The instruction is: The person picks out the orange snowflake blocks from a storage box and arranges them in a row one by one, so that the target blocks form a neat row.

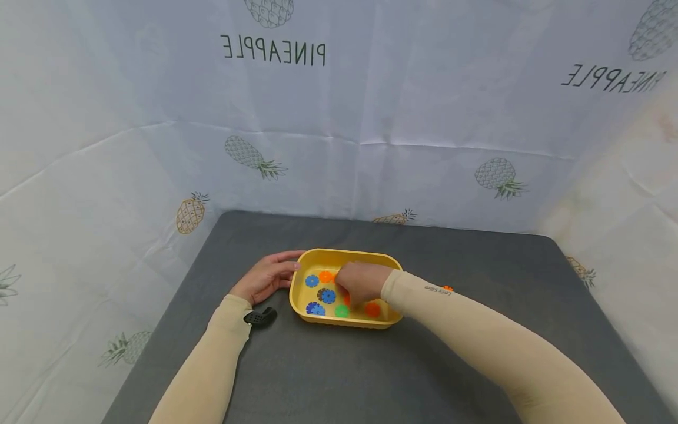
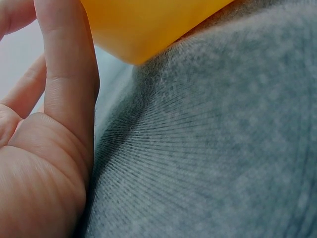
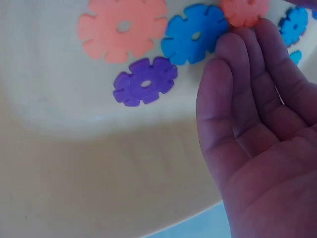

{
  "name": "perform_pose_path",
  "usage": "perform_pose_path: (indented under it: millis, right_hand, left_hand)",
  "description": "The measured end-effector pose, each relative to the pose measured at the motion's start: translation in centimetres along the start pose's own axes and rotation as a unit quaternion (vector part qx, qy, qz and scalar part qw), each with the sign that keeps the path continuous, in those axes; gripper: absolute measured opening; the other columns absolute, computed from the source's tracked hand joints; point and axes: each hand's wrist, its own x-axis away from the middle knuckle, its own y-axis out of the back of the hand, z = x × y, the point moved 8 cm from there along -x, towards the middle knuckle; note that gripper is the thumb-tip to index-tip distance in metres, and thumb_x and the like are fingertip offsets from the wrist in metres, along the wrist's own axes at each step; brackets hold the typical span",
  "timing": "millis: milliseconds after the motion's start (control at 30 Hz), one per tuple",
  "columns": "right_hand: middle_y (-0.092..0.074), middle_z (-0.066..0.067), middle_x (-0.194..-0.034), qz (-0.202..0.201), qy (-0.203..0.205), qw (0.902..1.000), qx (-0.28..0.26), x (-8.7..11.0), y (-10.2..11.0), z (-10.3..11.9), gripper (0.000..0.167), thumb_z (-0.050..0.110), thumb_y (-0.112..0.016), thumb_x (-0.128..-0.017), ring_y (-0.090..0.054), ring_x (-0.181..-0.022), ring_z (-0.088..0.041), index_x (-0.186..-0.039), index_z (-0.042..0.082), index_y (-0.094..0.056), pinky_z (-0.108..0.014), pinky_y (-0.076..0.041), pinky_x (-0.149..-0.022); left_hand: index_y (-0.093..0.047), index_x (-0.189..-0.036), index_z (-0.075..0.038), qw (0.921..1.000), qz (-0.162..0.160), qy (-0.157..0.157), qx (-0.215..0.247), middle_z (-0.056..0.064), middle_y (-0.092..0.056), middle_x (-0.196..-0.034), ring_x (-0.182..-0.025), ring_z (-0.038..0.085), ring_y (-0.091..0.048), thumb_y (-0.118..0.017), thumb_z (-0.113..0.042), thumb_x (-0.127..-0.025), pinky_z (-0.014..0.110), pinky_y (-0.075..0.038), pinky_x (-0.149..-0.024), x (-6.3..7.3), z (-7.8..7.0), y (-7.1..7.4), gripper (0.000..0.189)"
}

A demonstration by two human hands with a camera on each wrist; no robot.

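A shallow yellow plastic basket [image 1: 346,321] holds several notched interlocking discs in blue, orange, green and purple. My left hand [image 1: 269,277] is at its left end, with fairly straight fingers touching the rim; in the left wrist view, the basket's wall [image 2: 143,29] is beside those fingers. My right hand [image 1: 364,282] reaches down inside the basket. In the right wrist view its gently bent fingers [image 3: 242,84] touch an orange disc [image 3: 244,11]. A blue disc [image 3: 195,34], a purple disc [image 3: 145,82] and a larger orange disc [image 3: 123,29] lie close by.
The basket stands on a dark grey table [image 1: 328,377]. Another small orange piece [image 1: 447,288] lies on the table to the right, partly hidden behind the right sleeve [image 1: 477,335]. A white cloth [image 1: 349,100] with pineapple prints hangs behind and beside the table.
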Motion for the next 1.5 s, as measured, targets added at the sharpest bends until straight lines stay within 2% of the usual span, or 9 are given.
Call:
perform_pose_path:
  millis: [200, 367, 567, 700, 867, 1067, 1333, 1400, 1500]
  right_hand:
    - [-0.061, 0.007, -0.084, 0.001, 0.006, 1.0, 0.002, 0.0, -0.2, -0.1, 0.027, 0.024, -0.09, -0.085, -0.055, -0.077, -0.013, -0.097, 0.019, -0.067, -0.025, -0.049, -0.073]
    - [-0.066, 0.006, -0.09, -0.025, 0.019, 0.9991, -0.027, 0.6, 1.2, -0.1, 0.023, 0.021, -0.088, -0.086, -0.057, -0.08, -0.013, -0.104, 0.015, -0.075, -0.027, -0.052, -0.076]
    - [-0.069, 0.005, -0.097, -0.065, 0.039, 0.9928, -0.093, 2.4, 2.8, -0.9, 0.019, 0.019, -0.084, -0.091, -0.06, -0.088, -0.015, -0.109, 0.015, -0.078, -0.031, -0.055, -0.083]
    - [-0.072, 0.007, -0.105, -0.097, 0.03, 0.9821, -0.159, 4.0, 3.2, -2.6, 0.027, 0.018, -0.081, -0.092, -0.064, -0.093, -0.012, -0.119, 0.016, -0.078, -0.031, -0.058, -0.087]
    - [-0.072, 0.006, -0.117, -0.161, 0.028, 0.9594, -0.23, 7.0, 3.9, -4.7, 0.033, 0.018, -0.08, -0.093, -0.066, -0.099, -0.012, -0.126, 0.014, -0.078, -0.031, -0.061, -0.091]
    - [-0.074, 0.006, -0.121, -0.239, -0.011, 0.9239, -0.299, 10.7, 3.6, -8.2, 0.034, 0.016, -0.079, -0.091, -0.068, -0.098, -0.016, -0.126, 0.02, -0.08, -0.032, -0.062, -0.09]
    - [-0.075, -0.001, -0.129, -0.309, -0.088, 0.8707, -0.373, 15.7, 0.1, -14.2, 0.038, 0.014, -0.075, -0.095, -0.07, -0.103, -0.022, -0.133, 0.017, -0.077, -0.035, -0.063, -0.09]
    - [-0.074, -0.003, -0.132, -0.319, -0.105, 0.8589, -0.387, 16.8, -1.1, -15.7, 0.038, 0.013, -0.074, -0.096, -0.071, -0.106, -0.023, -0.134, 0.018, -0.076, -0.034, -0.063, -0.089]
    - [-0.074, -0.005, -0.137, -0.33, -0.121, 0.8465, -0.4, 18.2, -2.5, -17.5, 0.037, 0.014, -0.074, -0.099, -0.072, -0.11, -0.025, -0.136, 0.02, -0.074, -0.033, -0.063, -0.09]
  left_hand:
    - [-0.05, -0.162, -0.008, 1.0, -0.001, 0.0, -0.006, 0.01, -0.072, -0.138, -0.098, 0.019, -0.077, -0.072, -0.02, -0.106, 0.036, -0.067, -0.091, -0.1, 0.1, -0.2, 0.061]
    - [-0.049, -0.162, -0.008, 0.9999, -0.001, -0.002, -0.011, 0.01, -0.073, -0.138, -0.098, 0.019, -0.077, -0.072, -0.022, -0.106, 0.036, -0.067, -0.091, -0.1, 0.0, -0.2, 0.063]
    - [-0.047, -0.163, -0.009, 0.9999, -0.001, 0.001, -0.013, 0.009, -0.072, -0.14, -0.098, 0.019, -0.077, -0.073, -0.023, -0.105, 0.036, -0.067, -0.091, -0.1, 0.1, -0.1, 0.065]
    - [-0.047, -0.164, -0.01, 0.9996, 0.001, -0.004, -0.026, 0.013, -0.068, -0.145, -0.103, 0.02, -0.077, -0.073, -0.026, -0.105, 0.036, -0.067, -0.092, -0.1, 0.3, -0.1, 0.066]
    - [-0.046, -0.165, -0.01, 0.9993, -0.001, -0.006, -0.037, 0.012, -0.068, -0.145, -0.106, 0.021, -0.077, -0.072, -0.027, -0.106, 0.036, -0.066, -0.093, -0.1, 0.4, 0.0, 0.067]
    - [-0.044, -0.166, -0.011, 0.9992, -0.005, 0.003, -0.041, 0.012, -0.066, -0.149, -0.108, 0.02, -0.076, -0.073, -0.028, -0.105, 0.035, -0.066, -0.094, -0.2, 0.4, -0.2, 0.069]
    - [-0.045, -0.165, -0.012, 0.9987, -0.013, 0.005, -0.05, 0.009, -0.067, -0.147, -0.11, 0.02, -0.075, -0.071, -0.027, -0.106, 0.035, -0.065, -0.095, -0.2, 0.5, -0.2, 0.066]
    - [-0.044, -0.166, -0.013, 0.9985, -0.008, 0.006, -0.053, 0.006, -0.067, -0.147, -0.111, 0.021, -0.075, -0.07, -0.027, -0.107, 0.035, -0.065, -0.096, -0.2, 0.6, -0.2, 0.066]
    - [-0.043, -0.166, -0.012, 0.9984, -0.006, 0.008, -0.055, 0.002, -0.069, -0.144, -0.111, 0.02, -0.076, -0.07, -0.028, -0.107, 0.036, -0.065, -0.096, -0.1, 0.4, 0.1, 0.067]
